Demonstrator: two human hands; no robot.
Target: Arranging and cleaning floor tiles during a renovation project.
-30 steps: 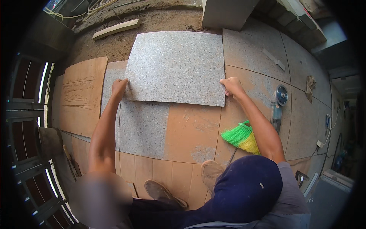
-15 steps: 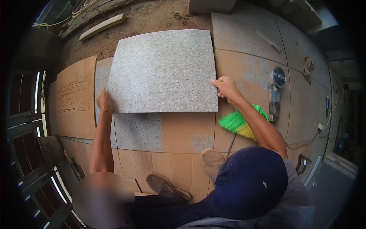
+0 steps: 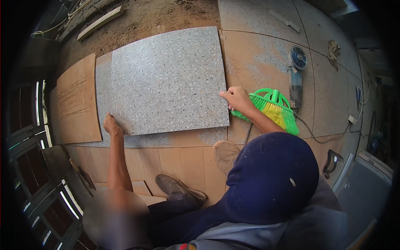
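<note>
A large speckled grey tile (image 3: 168,79) spans the space between my two hands, over the floor. My left hand (image 3: 113,124) is closed on its near left corner. On the near part of the right edge, my right hand (image 3: 236,99) grips the tile with thumb on top and fingers curled beneath. The tile's near edge shows a narrow shadow below it; whether its far edge touches the ground cannot be made out. Right beside my right forearm lies a green and yellow broom head (image 3: 276,109), partly covered by that arm.
Beyond the broom lies an angle grinder (image 3: 296,73) with a cord. A brown board (image 3: 78,100) is on the left. Bare soil (image 3: 166,18) and a wooden batten (image 3: 100,23) are at the back. A crumpled rag (image 3: 333,54) and dusty laid tiles (image 3: 266,62) are at the right.
In the picture, the tile now lies further left, and its near edge slants more. More of the broom head has come into sight. Both hands have kept their grip.
</note>
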